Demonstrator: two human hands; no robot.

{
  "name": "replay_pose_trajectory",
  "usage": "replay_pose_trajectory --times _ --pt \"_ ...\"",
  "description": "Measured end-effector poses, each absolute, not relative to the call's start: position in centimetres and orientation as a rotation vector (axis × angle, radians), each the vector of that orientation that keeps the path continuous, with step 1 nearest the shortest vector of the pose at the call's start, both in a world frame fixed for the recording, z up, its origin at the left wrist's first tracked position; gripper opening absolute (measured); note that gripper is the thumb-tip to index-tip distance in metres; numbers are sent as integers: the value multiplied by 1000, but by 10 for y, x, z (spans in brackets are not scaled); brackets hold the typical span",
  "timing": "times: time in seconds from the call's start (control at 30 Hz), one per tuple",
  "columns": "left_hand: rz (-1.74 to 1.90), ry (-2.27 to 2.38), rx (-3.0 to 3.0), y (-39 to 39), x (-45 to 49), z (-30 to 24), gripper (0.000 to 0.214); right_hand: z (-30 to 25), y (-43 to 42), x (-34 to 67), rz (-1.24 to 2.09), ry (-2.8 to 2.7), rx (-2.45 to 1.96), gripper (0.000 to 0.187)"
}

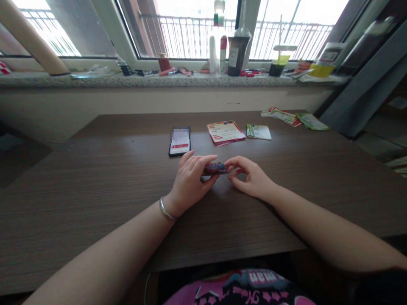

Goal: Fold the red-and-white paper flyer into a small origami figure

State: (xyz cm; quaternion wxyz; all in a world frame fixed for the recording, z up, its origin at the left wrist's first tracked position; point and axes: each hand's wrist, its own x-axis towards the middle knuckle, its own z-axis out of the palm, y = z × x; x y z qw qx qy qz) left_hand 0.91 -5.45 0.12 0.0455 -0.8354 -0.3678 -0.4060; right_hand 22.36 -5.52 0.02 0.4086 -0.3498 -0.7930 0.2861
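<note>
Cards [215, 168] are pinched between left hand [190, 181] and right hand [252, 178].

window: you face a wide white-framed window [190, 34], bright daylight pouring in.
sill: a grey speckled stone sill [95, 80] runs below it.
wall: a cream wall [127, 103] sits under that.
desk: a dark brown wood-grain desk [95, 190] lies before you.
</note>
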Motion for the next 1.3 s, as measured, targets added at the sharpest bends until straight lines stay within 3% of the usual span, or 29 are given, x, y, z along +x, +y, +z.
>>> replay_pose_trajectory --times 0.4,1.3 --pt "-1354 -961 -2658 -55 11 0 27 3 -56 222 428 -2018 -931 6" --pt "-1477 -926 -2829 -55 12 4 15 3 -59 221 168 -2056 -946 6"
